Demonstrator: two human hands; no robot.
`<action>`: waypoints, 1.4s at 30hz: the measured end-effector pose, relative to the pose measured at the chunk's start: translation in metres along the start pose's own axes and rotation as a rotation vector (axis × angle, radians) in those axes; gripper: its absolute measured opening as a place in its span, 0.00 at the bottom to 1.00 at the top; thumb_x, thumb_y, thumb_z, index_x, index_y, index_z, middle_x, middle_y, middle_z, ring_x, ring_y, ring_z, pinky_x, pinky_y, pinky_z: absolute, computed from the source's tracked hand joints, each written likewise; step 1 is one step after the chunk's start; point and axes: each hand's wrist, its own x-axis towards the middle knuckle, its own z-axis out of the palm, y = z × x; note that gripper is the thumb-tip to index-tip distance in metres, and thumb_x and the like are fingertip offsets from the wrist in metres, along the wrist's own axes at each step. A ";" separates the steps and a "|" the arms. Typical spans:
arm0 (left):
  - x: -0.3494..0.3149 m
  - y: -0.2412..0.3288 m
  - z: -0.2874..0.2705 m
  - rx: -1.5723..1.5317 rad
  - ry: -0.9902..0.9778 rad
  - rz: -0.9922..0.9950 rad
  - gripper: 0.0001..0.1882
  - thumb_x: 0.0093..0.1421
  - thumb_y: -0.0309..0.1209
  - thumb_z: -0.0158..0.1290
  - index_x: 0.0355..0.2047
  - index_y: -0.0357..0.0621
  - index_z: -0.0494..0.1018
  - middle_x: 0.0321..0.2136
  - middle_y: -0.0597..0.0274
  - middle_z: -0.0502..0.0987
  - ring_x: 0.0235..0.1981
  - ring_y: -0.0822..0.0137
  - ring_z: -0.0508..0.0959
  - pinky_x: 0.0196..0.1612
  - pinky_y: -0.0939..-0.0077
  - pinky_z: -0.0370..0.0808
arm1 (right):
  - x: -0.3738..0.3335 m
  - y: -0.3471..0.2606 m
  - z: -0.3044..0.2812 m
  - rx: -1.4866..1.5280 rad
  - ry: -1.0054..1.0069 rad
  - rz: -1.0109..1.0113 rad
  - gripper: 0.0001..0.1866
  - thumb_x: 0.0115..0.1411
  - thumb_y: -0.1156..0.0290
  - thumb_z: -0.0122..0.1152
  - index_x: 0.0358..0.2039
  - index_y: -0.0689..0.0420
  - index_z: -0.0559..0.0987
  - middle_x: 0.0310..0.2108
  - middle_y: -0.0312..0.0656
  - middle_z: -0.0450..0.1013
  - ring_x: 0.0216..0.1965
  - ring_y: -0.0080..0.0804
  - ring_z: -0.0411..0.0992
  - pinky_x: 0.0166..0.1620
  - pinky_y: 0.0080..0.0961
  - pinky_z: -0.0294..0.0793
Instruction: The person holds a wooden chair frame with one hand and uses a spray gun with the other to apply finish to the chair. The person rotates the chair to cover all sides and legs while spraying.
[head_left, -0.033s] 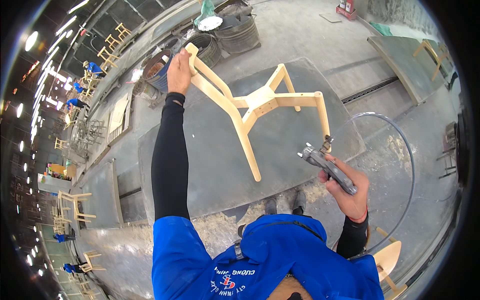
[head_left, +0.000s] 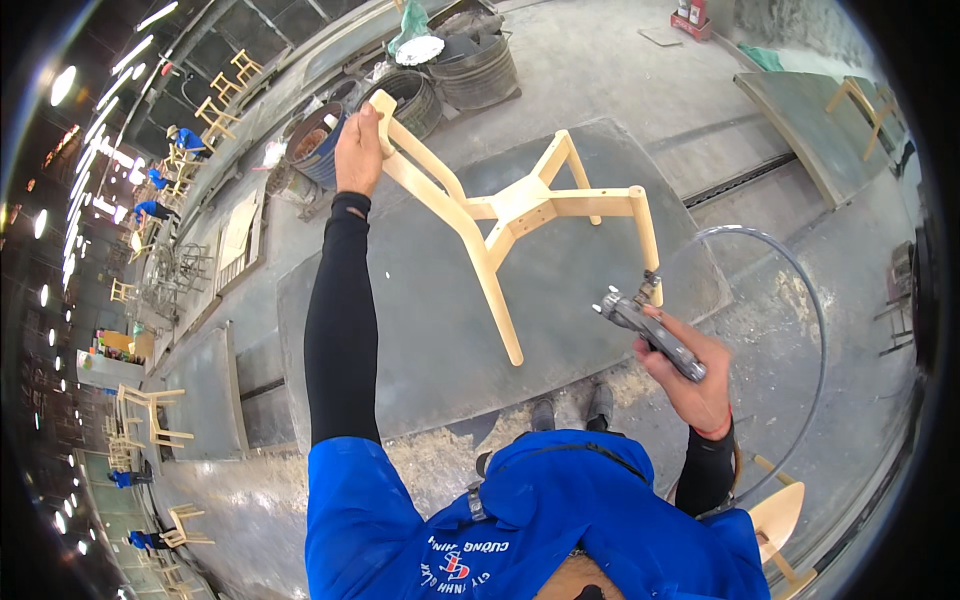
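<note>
Against left hand (head_left: 358, 158), wooden chair frame (head_left: 521, 198)

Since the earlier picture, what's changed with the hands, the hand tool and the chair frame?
Very little: the right hand and the dark hand tool it holds have shifted slightly left. Nothing was taken hold of or let go. The left hand still grips the pale wooden chair frame by its far end; the frame looks practically unmoved.

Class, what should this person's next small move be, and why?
Probably bring the tool leftward, closer to the chair frame: the left hand grips one end of the frame, and the right hand holds the tool with its thick end facing left.
</note>
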 end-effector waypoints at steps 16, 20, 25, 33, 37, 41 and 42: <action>-0.027 0.038 0.006 -0.011 0.038 0.047 0.28 0.77 0.49 0.40 0.45 0.32 0.77 0.34 0.57 0.76 0.36 0.64 0.75 0.44 0.72 0.72 | 0.107 0.030 0.019 0.051 -0.020 -0.094 0.26 0.63 0.69 0.71 0.60 0.62 0.78 0.35 0.40 0.82 0.35 0.18 0.75 0.40 0.20 0.76; -0.031 0.038 0.009 -0.027 0.048 -0.021 0.28 0.77 0.49 0.41 0.45 0.32 0.77 0.34 0.58 0.77 0.36 0.65 0.76 0.43 0.71 0.73 | 0.112 0.051 0.018 0.010 0.056 -0.100 0.25 0.61 0.70 0.73 0.57 0.64 0.80 0.31 0.47 0.81 0.29 0.21 0.73 0.35 0.22 0.74; -0.017 0.019 0.017 0.033 0.103 0.024 0.28 0.77 0.48 0.41 0.46 0.32 0.78 0.33 0.57 0.79 0.36 0.67 0.77 0.43 0.71 0.73 | 0.065 0.103 -0.002 -0.061 -0.033 0.143 0.25 0.61 0.67 0.72 0.57 0.64 0.80 0.35 0.50 0.83 0.33 0.27 0.79 0.39 0.26 0.77; 0.047 -0.048 0.022 0.274 0.059 0.245 0.25 0.76 0.42 0.40 0.43 0.31 0.79 0.40 0.46 0.83 0.42 0.55 0.81 0.49 0.63 0.74 | 0.008 0.226 0.020 -0.299 -0.063 0.338 0.28 0.62 0.53 0.69 0.54 0.62 0.81 0.38 0.58 0.81 0.37 0.51 0.82 0.41 0.34 0.79; 0.066 -0.068 0.028 0.187 0.059 0.049 0.27 0.75 0.46 0.42 0.42 0.29 0.79 0.38 0.46 0.83 0.40 0.57 0.81 0.47 0.64 0.75 | 0.021 0.243 0.048 -0.059 0.052 0.394 0.27 0.62 0.54 0.70 0.54 0.62 0.81 0.37 0.58 0.81 0.35 0.47 0.82 0.39 0.33 0.78; 0.080 -0.082 0.032 0.135 0.031 -0.067 0.31 0.73 0.50 0.45 0.46 0.27 0.78 0.40 0.45 0.83 0.38 0.58 0.82 0.45 0.65 0.76 | 0.042 0.245 0.070 0.124 0.179 0.338 0.26 0.62 0.58 0.71 0.54 0.63 0.81 0.35 0.54 0.82 0.33 0.39 0.81 0.39 0.31 0.77; 0.081 -0.083 0.032 0.147 0.019 -0.041 0.31 0.74 0.51 0.44 0.48 0.27 0.77 0.41 0.47 0.83 0.40 0.58 0.82 0.45 0.66 0.77 | 0.046 0.249 0.073 0.167 0.178 0.355 0.25 0.62 0.59 0.71 0.54 0.63 0.81 0.35 0.53 0.82 0.33 0.37 0.81 0.39 0.30 0.77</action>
